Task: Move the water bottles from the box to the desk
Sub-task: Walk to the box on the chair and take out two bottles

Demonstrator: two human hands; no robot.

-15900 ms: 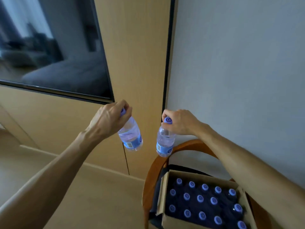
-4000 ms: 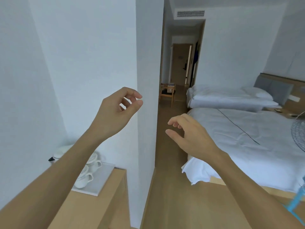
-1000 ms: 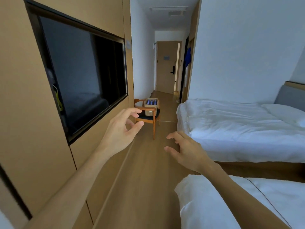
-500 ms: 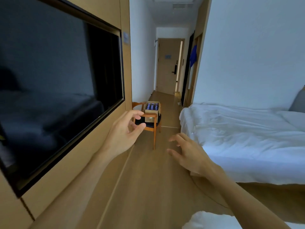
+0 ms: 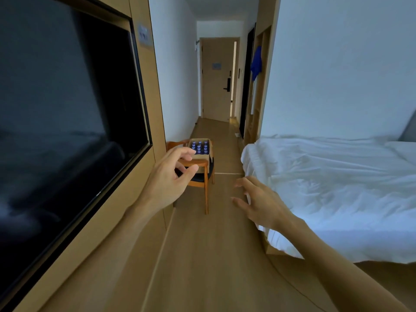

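Both hands are empty: the left hand (image 5: 167, 176) is held out with fingers loosely curled, the right hand (image 5: 258, 200) is spread open, palm down. The water bottles (image 5: 200, 147) stand in rows in an open cardboard box (image 5: 200, 156) on a wooden chair (image 5: 201, 176) some way down the corridor, between the wall with the dark screen (image 5: 67, 113) and the bed (image 5: 333, 183). No table is in view. This looks like the walk to the box for another load. The next move calls for reaching the chair, then closing each hand on a bottle's cap or neck.
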